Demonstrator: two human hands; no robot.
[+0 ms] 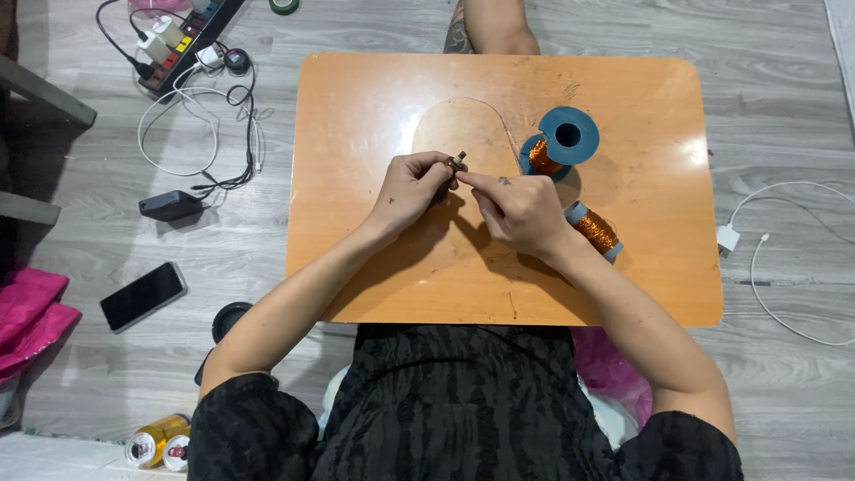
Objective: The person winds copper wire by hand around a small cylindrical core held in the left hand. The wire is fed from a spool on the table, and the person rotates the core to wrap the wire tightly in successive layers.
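Note:
Over the middle of a small orange table (374,107), my left hand (411,187) pinches a small dark metal part (458,161) between thumb and fingers. My right hand (517,212) meets it from the right, its fingertips closed at the same part; whether it holds fine wire I cannot tell. A blue spool of copper wire (557,142) lies on its side just right of my hands. A smaller grey-ended spool of copper wire (595,232) lies beside my right wrist.
A power strip with plugs and tangled cables (191,44) lies on the wooden floor at upper left. A black adapter (169,206), a phone (142,296) and drink cans (158,440) are on the left. A white charger cable (757,240) lies to the right. Someone's foot (490,25) is beyond the table.

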